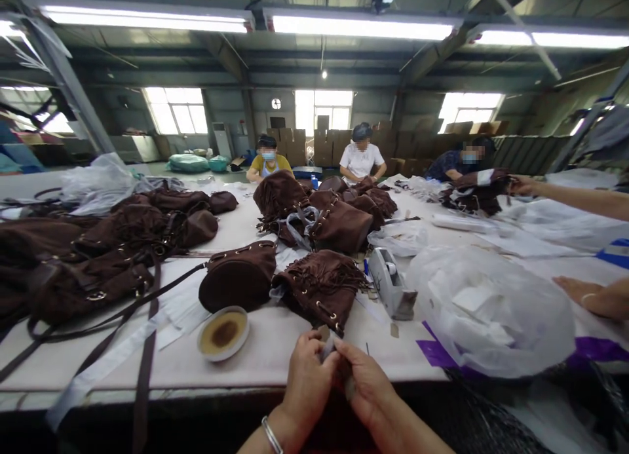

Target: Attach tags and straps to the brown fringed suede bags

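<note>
Small grey piece point(327, 350), pinched from both sides
It sits between the thumb and fingers of the left hand point(310, 364) and right hand point(366, 378), near a brown fringed bag point(317, 290).

A shallow round dish point(221, 358), yellowish with a dark brown patch, sits near left; a grey tape dispenser point(386, 290) stands right of centre, just beside a puffed translucent plastic bag point(457, 336); purple material point(435, 354) shows beneath that bag; far off are three people point(362, 158), cardboard boxes point(331, 150) behind; a clock point(276, 103) hangs left of the middle window point(304, 110).
</note>
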The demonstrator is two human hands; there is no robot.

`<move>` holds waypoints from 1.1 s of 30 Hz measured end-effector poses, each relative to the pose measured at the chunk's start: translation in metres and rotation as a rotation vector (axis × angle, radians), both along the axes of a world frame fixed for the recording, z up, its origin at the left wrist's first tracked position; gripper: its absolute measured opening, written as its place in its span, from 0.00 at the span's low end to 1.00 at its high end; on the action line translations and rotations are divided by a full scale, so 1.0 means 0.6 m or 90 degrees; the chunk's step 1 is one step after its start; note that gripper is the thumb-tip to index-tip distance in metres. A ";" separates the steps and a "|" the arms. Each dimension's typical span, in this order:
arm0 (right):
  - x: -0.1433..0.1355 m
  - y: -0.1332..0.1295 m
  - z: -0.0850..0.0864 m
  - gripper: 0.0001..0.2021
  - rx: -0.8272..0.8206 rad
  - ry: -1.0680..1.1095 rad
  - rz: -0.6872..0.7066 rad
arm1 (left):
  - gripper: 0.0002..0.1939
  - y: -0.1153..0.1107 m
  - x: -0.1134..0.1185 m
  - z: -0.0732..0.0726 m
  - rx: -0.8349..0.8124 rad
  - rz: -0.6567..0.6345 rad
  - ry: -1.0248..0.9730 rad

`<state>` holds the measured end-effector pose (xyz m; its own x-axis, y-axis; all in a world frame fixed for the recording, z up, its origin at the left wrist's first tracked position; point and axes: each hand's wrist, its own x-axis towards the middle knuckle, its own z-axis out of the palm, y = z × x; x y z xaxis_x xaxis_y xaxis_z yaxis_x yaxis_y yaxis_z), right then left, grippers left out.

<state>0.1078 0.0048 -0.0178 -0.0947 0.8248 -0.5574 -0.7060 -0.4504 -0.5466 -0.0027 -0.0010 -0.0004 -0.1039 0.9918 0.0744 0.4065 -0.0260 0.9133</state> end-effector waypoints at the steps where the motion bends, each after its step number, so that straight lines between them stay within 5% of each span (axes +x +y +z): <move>1: -0.001 0.000 0.000 0.20 0.000 -0.002 -0.001 | 0.08 -0.002 -0.002 -0.002 -0.005 0.015 -0.014; 11: -0.004 -0.013 -0.007 0.18 0.047 -0.013 0.081 | 0.23 -0.032 -0.007 -0.020 -0.210 -0.092 -0.348; 23: 0.069 -0.031 0.035 0.22 0.225 -0.367 0.346 | 0.21 -0.008 -0.029 -0.023 -0.216 -0.116 -0.297; 33: 0.081 -0.013 0.004 0.13 0.336 -0.628 0.310 | 0.20 0.000 -0.040 -0.020 -0.267 -0.115 -0.327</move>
<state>0.1565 -0.0027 -0.0154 -0.1825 0.9680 -0.1723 0.2964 -0.1129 -0.9484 -0.0270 -0.0012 -0.0125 0.1460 0.9309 -0.3347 -0.0579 0.3458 0.9365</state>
